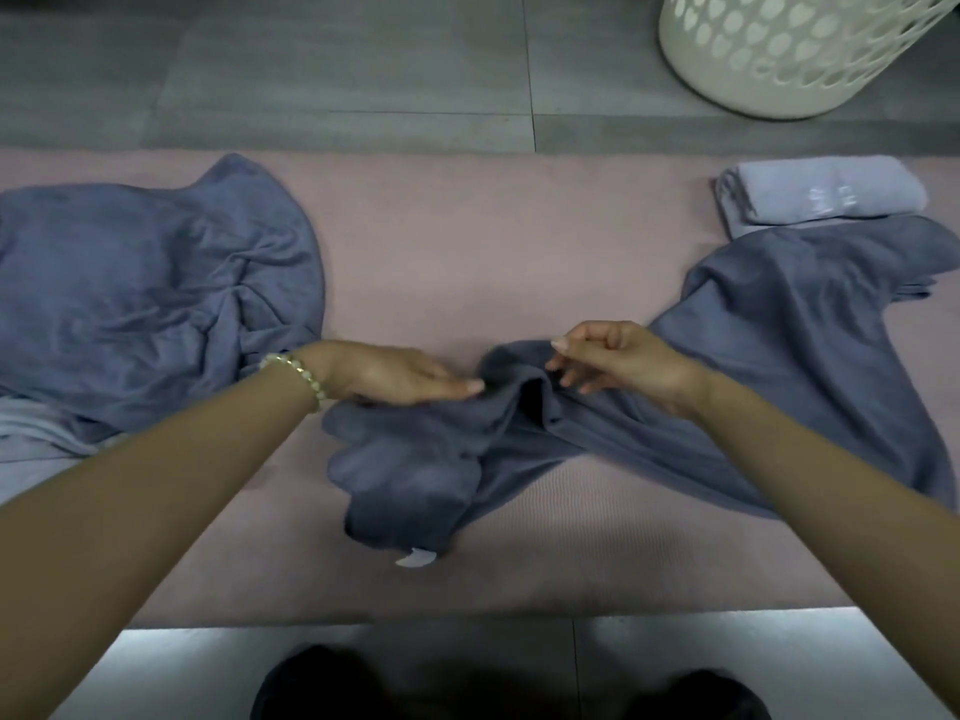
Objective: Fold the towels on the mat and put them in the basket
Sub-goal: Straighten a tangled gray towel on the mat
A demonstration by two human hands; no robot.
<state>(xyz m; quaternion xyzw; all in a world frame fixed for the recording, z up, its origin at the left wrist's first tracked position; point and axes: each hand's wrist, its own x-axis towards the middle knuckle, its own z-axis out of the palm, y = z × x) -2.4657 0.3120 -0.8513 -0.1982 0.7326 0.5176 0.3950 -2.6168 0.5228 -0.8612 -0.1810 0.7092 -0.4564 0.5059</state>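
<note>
A dark blue-grey towel [779,356] lies crumpled across the middle and right of the pink mat [467,241], with a white tag [415,558] at its near corner. My left hand [395,376] is flat with straight fingers, its fingertips touching the towel's bunched edge. My right hand [623,366] hovers just over the same bunched fold, fingers loosely curled, with no cloth visibly pinched. A second dark towel [156,304] sits heaped at the left. A folded pale lavender towel [831,192] rests at the mat's back right. The cream basket [779,59] stands on the floor beyond.
A pale towel [31,428] pokes out from under the left heap. Grey floor tiles [337,70] lie beyond the mat. My shoes [311,683] show at the near edge of the mat.
</note>
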